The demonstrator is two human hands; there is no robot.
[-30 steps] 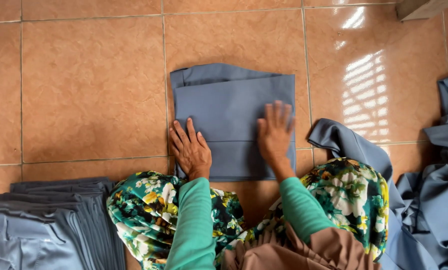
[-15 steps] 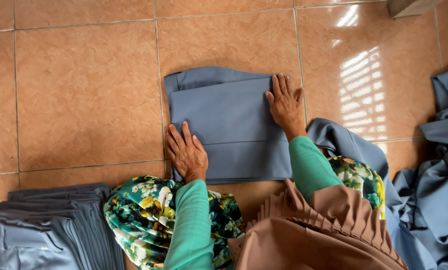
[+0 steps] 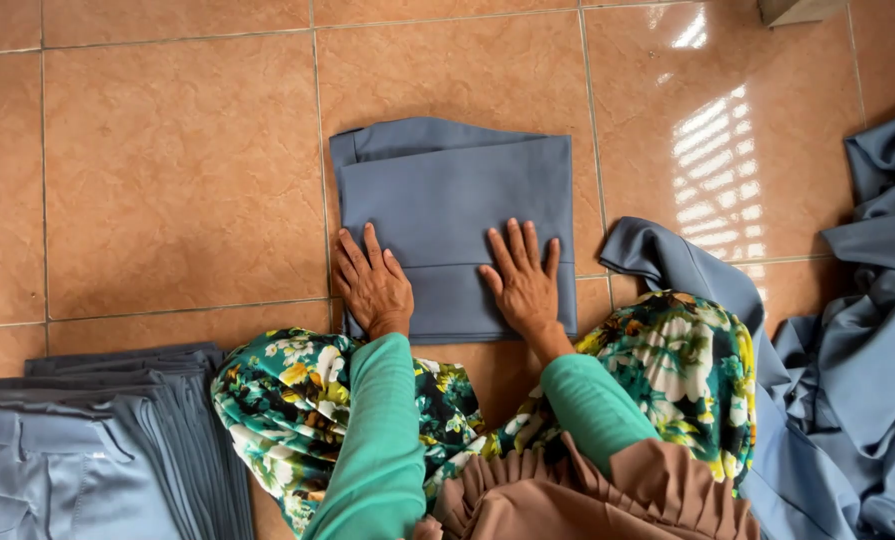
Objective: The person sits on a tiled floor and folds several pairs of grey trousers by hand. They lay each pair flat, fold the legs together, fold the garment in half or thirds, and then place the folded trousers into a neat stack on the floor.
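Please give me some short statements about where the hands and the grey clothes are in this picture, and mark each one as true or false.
1. Both hands lie flat on the folded grey garment. True: the left hand presses its left part, near the edge, and the right hand its lower middle.
2. The folded grey garment lies on a wooden table. False: it lies on the tiled floor.
3. A stack of folded grey garments sits at the lower left. True.
4. The right hand holds a pair of scissors. False: it is empty, palm down on the cloth.
5. Loose grey cloth is heaped at the right side. True.
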